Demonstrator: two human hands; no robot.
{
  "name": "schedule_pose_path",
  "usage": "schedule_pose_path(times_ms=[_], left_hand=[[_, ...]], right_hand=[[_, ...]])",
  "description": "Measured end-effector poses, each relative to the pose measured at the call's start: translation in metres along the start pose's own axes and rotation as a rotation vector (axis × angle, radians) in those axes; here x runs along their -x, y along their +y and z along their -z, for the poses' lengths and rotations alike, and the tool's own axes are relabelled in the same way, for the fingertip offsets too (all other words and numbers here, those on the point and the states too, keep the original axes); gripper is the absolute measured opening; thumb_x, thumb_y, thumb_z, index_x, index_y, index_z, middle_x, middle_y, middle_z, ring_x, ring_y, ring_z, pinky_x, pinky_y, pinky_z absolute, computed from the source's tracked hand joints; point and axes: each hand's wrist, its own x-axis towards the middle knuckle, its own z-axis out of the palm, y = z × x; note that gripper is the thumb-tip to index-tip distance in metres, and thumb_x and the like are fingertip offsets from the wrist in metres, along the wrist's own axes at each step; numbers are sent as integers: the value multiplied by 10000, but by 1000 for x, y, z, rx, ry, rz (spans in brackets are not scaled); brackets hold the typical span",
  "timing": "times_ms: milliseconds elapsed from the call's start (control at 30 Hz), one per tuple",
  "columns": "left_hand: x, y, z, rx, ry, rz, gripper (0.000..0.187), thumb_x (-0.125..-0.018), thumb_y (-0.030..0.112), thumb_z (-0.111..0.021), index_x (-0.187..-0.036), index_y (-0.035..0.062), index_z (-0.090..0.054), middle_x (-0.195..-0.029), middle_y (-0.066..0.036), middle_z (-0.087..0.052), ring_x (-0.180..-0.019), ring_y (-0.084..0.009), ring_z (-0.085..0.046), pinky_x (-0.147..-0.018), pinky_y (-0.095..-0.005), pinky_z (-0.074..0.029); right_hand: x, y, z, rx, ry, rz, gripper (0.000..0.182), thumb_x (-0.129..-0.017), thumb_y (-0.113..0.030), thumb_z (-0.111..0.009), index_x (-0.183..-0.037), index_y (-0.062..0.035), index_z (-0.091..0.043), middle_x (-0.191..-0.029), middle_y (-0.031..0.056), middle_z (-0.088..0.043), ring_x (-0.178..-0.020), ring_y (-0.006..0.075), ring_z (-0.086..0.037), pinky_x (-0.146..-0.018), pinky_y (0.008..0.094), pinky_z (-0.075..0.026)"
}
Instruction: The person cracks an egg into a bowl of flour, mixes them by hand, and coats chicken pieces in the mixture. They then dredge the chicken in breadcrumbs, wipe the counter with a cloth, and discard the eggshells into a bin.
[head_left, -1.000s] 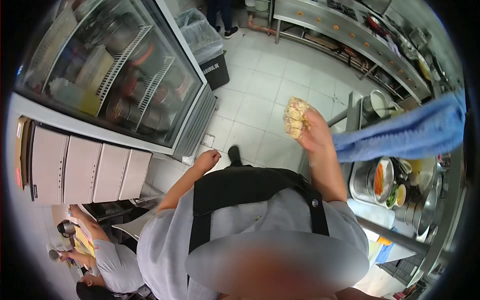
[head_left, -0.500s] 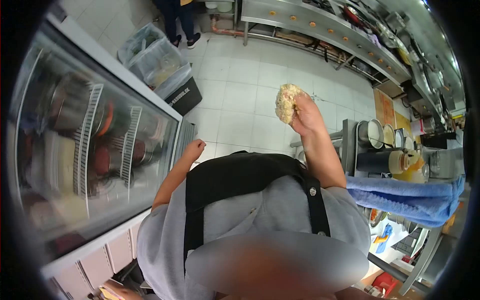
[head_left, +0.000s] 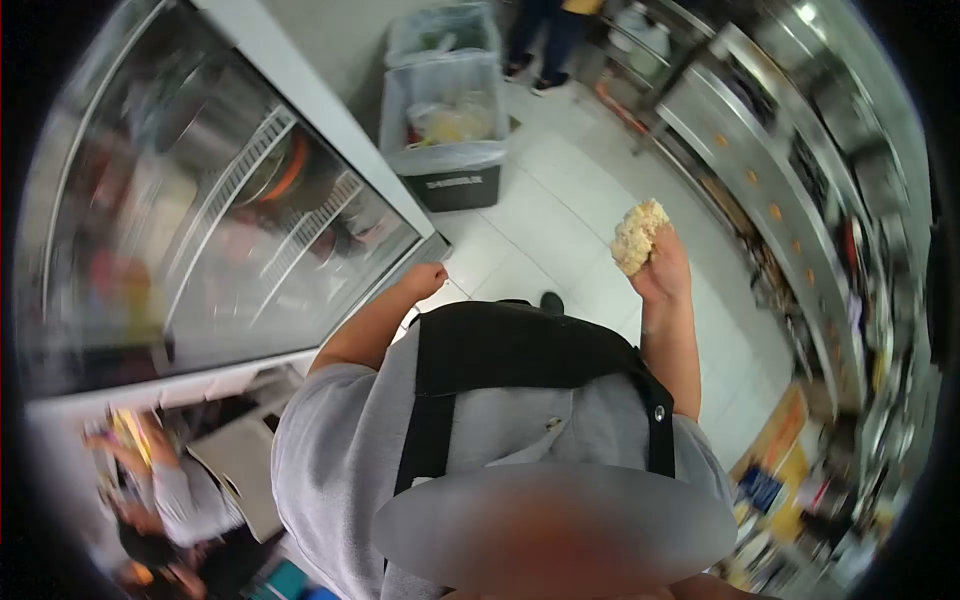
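Note:
My right hand [head_left: 662, 265] is raised out in front and closed around a breaded piece of food [head_left: 638, 236]. The piece is pale yellow, rough and lumpy with crumbs, and the fingers behind it are partly hidden. My left hand [head_left: 427, 280] hangs low at my side, its fingers curled into a fist with nothing visible in them. It is close to the lower corner of a glass-door fridge [head_left: 395, 235], apart from it. A black apron [head_left: 500, 350] covers my front.
Ahead stands a dark bin [head_left: 455, 188] lined with clear plastic and holding waste. A co-worker's legs [head_left: 545, 45] are beyond it. A steel cooking range [head_left: 740, 135] runs along the right. Another person [head_left: 190, 495] is at the lower left. White tiles [head_left: 530, 215] cover the floor.
My body has turned left, so the bin and range have shifted right in view and a person has appeared at lower left. My right hand still holds the breaded piece.

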Motion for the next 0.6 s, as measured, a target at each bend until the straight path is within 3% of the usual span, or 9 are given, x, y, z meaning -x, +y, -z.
schedule_pose_path(times_ms=[100,200,300,433,500,533,567,600], left_hand=[[0,0,-4,-50,41,200,226,-797,241,-506,-896,73,-620,-887,-161,-625,-837,-337,-588,-727,-423,-463],[12,14,-12,44,119,274,230,-800,259,-503,-900,88,-621,-886,-156,-632,-839,-334,-593,-734,-418,-466],[35,26,-30,153,195,363,230,-805,268,-502,-910,102,-622,-887,-149,-637,-843,-329,-596,-739,-418,-469],[67,7,-84,186,127,503,264,-808,261,-478,-945,82,-616,-911,-167,-629,-899,-333,-585,-796,-413,-452],[82,25,-75,174,18,614,243,-809,254,-498,-964,107,-613,-905,-130,-637,-874,-301,-602,-759,-390,-465],[84,26,-75,150,-24,623,253,-802,258,-509,-975,98,-603,-913,-128,-636,-871,-303,-601,-757,-396,-463],[88,19,-86,176,93,591,235,-798,253,-514,-935,87,-607,-887,-141,-636,-846,-322,-600,-746,-406,-464],[84,15,-86,184,124,659,218,-794,246,-516,-902,84,-613,-868,-148,-635,-831,-329,-599,-737,-408,-467]], right_hand=[[-56,-19,5,57,-92,-133,155,-854,-189,-520,-953,-71,-531,-798,30,-550,-692,150,-559,-579,306,-480],[-119,-32,9,125,-247,-252,123,-856,-169,-510,-931,-74,-531,-798,31,-548,-680,147,-551,-567,304,-471],[-166,-29,-10,133,-191,-360,100,-867,-132,-473,-929,-71,-524,-800,32,-547,-667,150,-544,-551,302,-462],[-232,1,-26,71,-342,-454,123,-886,-125,-447,-968,-69,-517,-829,29,-548,-707,160,-546,-583,305,-464],[-260,15,-34,-18,-456,-543,138,-895,-128,-435,-990,-67,-515,-851,28,-549,-735,164,-548,-606,308,-466],[-271,24,-43,62,-370,-530,154,-900,-141,-434,-1007,-65,-516,-873,29,-552,-761,167,-550,-632,314,-469],[-285,31,-52,141,-283,-500,170,-905,-154,-433,-1023,-64,-517,-896,30,-554,-787,170,-553,-658,320,-473],[-319,44,-32,25,-535,-542,208,-908,-153,-422,-1060,-39,-507,-931,56,-557,-818,198,-561,-694,333,-480]])
